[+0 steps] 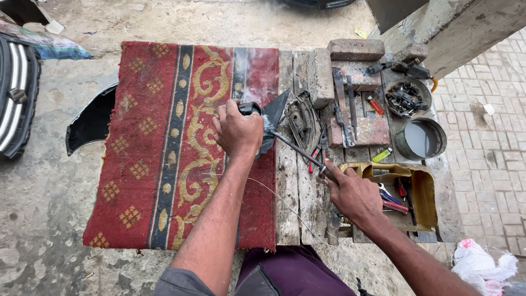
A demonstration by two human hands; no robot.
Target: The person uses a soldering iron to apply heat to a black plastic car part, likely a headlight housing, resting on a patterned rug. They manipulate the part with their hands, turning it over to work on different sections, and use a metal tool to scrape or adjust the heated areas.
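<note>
Head view looks straight down on a rough counter of grey, weathered wooden planks, its left part covered by a worn red woven carpet with a dark blue stripe and gold scroll and diamond patterns. On the carpet's right edge the left hand closes its fingers around a black, glossy, pointed piece of plastic, pressing it down onto the fabric. The right hand grips the handle end of one thin, dark metal rod, fingers wrapped tight, with the rod's tip touching the black piece just beside the left hand. A single old iron with a bare metal frame lies on the planks next to that piece. Three rough reddish-grey bricks sit at the far end of the counter, and several flat metal files or blades lie across them. Two round tins stand at the right edge: one shallow tin of small black parts, one tin of grey liquid. An open yellow-brown box near the right hand holds red-handled tools, and red-handled pliers lie under the rod. Two black car body panels rest on the concrete ground to the left, and white crumpled bags lie at lower right.
</note>
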